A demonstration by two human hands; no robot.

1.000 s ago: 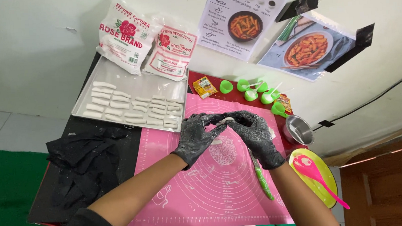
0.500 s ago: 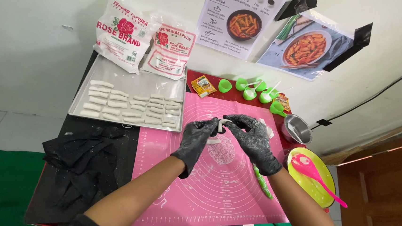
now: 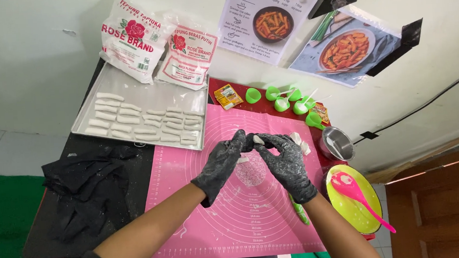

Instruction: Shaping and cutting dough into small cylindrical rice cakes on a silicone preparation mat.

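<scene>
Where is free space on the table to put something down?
Bare mat lies left of and below the hands, the left hand and right hand, beside the black cloth. It is crowded along the back: the tray and green cups, and at right the metal cup and yellow plate.

1. The left hand (image 3: 222,164) wears a black glove, dusted and smeared with white powder, above the pink mat (image 3: 192,212).
2. The right hand (image 3: 287,162) wears a matching black glove, more heavily whitened over the knuckles and fingers.
3. Both gloves end at the wrists; the forearms are bare.
4. A dark sleeve edge shows at the left elbow, beside the mat's near corner.
</scene>
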